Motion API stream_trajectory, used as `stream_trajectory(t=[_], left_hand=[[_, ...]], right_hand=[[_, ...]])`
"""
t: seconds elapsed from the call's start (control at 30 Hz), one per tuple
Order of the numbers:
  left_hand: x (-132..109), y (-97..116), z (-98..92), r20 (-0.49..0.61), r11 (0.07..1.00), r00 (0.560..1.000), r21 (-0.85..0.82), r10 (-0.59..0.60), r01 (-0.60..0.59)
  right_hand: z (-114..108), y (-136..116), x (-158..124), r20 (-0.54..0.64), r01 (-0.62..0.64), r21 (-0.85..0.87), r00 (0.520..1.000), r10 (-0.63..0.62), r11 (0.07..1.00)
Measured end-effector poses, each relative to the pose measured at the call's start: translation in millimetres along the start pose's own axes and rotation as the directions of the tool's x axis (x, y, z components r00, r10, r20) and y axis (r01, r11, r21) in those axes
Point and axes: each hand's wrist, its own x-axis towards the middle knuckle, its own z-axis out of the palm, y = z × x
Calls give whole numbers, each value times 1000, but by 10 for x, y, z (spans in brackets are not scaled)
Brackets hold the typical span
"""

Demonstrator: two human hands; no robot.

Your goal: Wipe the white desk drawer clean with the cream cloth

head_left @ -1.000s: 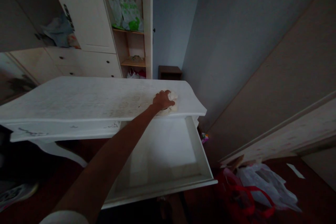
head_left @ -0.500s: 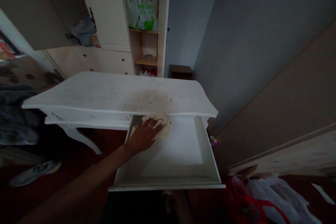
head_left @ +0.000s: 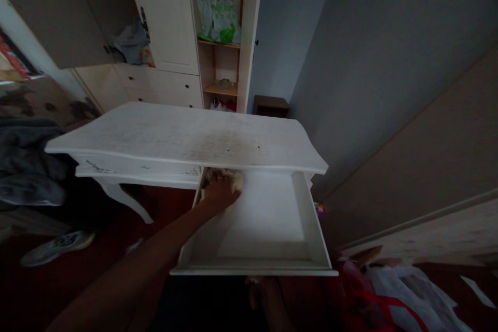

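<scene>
My left hand (head_left: 221,194) presses a cream cloth (head_left: 236,180) into the back left corner of a pulled-out white drawer (head_left: 268,218), its fingers bent over the fabric. Part of the cloth is hidden beneath the hand. Just below the drawer's front edge, in shadow, is my right hand (head_left: 264,293). Its fingers look curled near a small pale spot, but I cannot make out what they hold. Above the drawer spreads the white desk top (head_left: 163,124), with a grey smudged patch and two small dark specks.
An open wardrobe (head_left: 167,21) with plastic bags (head_left: 224,15) stands behind the desk. Dark clothing (head_left: 31,166) and a shoe (head_left: 58,246) are at the left. Red and white bags (head_left: 408,290) lie on the floor at the lower right, near the wall.
My left hand has slid the cloth left, into the drawer's back left corner. My right hand stays under the drawer front. The whole view has shifted slightly.
</scene>
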Motion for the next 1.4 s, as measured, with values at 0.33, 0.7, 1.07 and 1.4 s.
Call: stream_trajectory(t=[0.33,0.7,1.07,1.4], left_hand=[[125,101,80,-52,996,999,-89,9,-14],[341,846,215,-127,962,969,-145,214,-231],[421,1520,347,-216,916,936,-234,279,-327],[431,1683,414,-239,838,855,-201,461,-507]], right_hand=[[59,131,29,-18,20,74,1000,-19,997],[42,92,11,50,1,43,999,-3,999],[-60,156,-30,74,-37,3,997,36,999],[54,138,-116,-9,111,17,994,-111,994]])
